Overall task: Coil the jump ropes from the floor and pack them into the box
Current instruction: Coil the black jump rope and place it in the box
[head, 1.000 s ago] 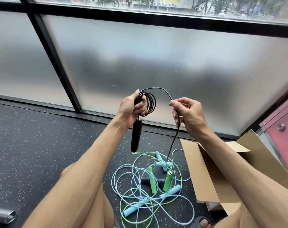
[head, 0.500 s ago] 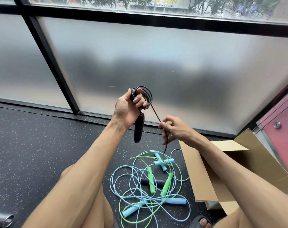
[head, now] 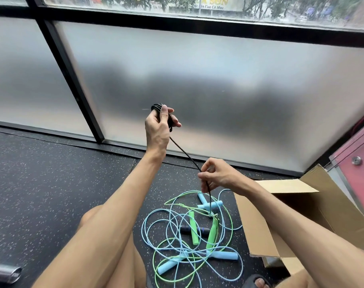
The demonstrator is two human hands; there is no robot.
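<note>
We hold our left grip [head: 158, 126] raised on an outstretched arm, its fingers curled round coils of the black jump rope [head: 184, 153]. Our right grip [head: 217, 177] sits lower and nearer, fingers pinching that same rope, forearm reaching in from the right.

Matt brown cardboard box [head: 258, 229], speckled rubbery floor [head: 42, 183], frosted glass pane [head: 197, 80], shiny metal tube [head: 4, 273]

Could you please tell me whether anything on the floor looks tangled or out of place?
Yes: the blue and green ropes lie in one tangled heap beside the cardboard box, cords crossing everywhere. The black rope from the right hand drops into that heap, so it may snag.
</note>
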